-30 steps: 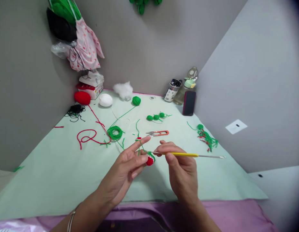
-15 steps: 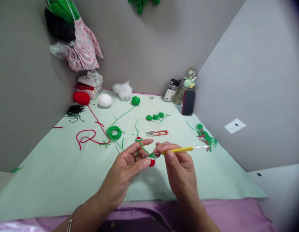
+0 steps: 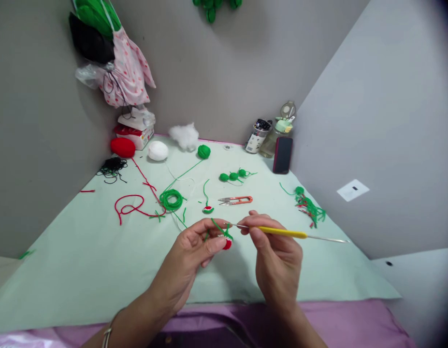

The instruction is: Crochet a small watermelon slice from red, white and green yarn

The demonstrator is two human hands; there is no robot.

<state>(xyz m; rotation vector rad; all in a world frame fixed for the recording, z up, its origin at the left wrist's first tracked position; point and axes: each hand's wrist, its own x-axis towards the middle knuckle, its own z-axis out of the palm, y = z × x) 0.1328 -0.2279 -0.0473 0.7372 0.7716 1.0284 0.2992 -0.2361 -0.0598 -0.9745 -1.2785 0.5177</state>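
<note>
Between the thumb and fingers of my left hand [image 3: 195, 246] is a small crochet piece [image 3: 227, 241], red below with a white band and green on top. Green yarn [image 3: 218, 225] runs from it over my left index finger. My right hand [image 3: 276, 249] grips a crochet hook [image 3: 281, 232] by its yellow handle. The hook's metal tip is at the green yarn just above the piece, near my left fingertip. Beyond my left hand lies a second small red, white and green crochet piece [image 3: 208, 210] with a green tail.
Orange thread snips [image 3: 236, 200] lie beyond my hands. Behind them are three green crochet balls [image 3: 233, 176]. A green yarn coil [image 3: 171, 199], red yarn ball [image 3: 122, 147], white ball [image 3: 158, 151] and stuffing [image 3: 184, 137] are left. A phone [image 3: 282, 155] stands right, near yarn scraps [image 3: 310, 208].
My right hand has moved slightly right, drawing the hook tip back and up from the crochet piece. The hook's rear end now tilts downward. My left hand stays nearly still.
</note>
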